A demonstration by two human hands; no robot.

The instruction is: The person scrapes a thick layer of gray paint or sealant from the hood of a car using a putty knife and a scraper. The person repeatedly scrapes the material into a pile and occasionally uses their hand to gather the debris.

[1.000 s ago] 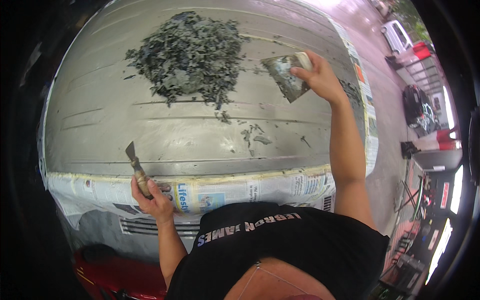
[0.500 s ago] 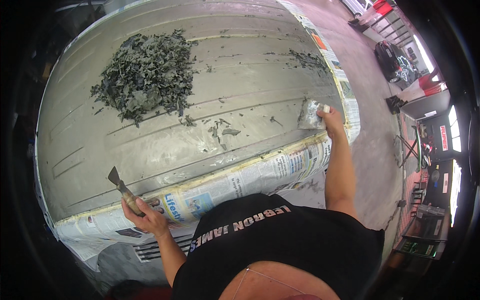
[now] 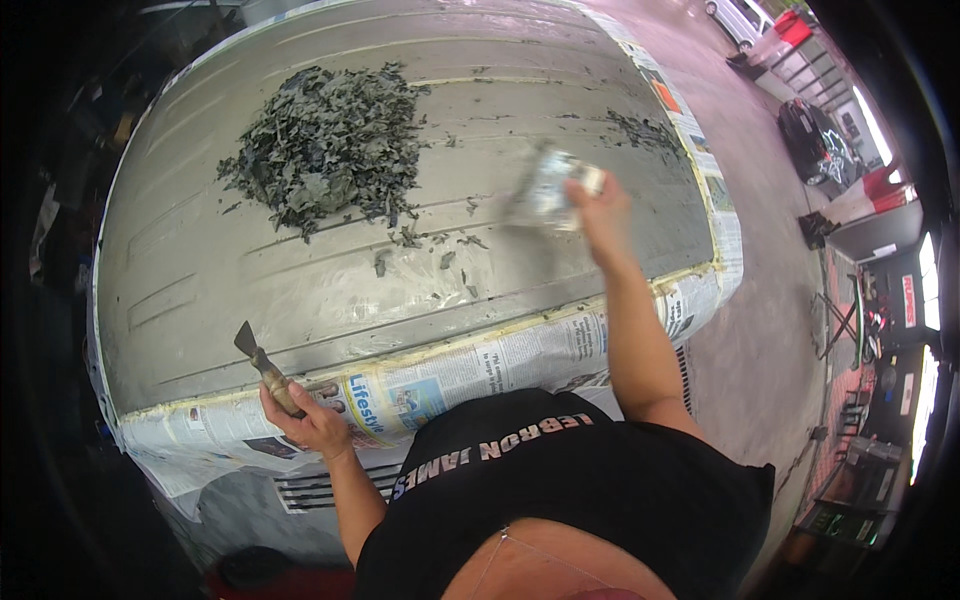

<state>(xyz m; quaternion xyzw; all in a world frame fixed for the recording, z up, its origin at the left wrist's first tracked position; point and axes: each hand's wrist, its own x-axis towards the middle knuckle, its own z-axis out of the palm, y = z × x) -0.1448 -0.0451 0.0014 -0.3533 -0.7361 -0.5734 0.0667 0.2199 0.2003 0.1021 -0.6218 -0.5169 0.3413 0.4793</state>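
Observation:
My left hand (image 3: pixel 318 428) is closed around the worn handle of a putty knife (image 3: pixel 268 372), its flared dark blade pointing up over the near left edge of a ribbed grey vehicle roof (image 3: pixel 190 275). Out over the right half of the roof, my right hand (image 3: pixel 603 222) grips a wide, flat, silvery scraper (image 3: pixel 548 190) by its pale edge. Motion smears this scraper, so whether it touches the surface is unclear. Left of it lies a heap of dark grey-green paint flakes (image 3: pixel 330 145). Several loose flakes (image 3: pixel 447 260) are scattered between the heap and me.
Taped newspaper (image 3: pixel 530 352) covers the roof's near and right edges. More flakes (image 3: pixel 645 132) lie by the far right edge. A dark car (image 3: pixel 808 140) and a white vehicle (image 3: pixel 738 22) stand beyond on the concrete floor (image 3: pixel 755 290), with workshop equipment along the right.
My right hand has swept the wide scraper leftward from the roof's right edge, toward the heap. The left hand still holds the putty knife. The whole view has shifted slightly.

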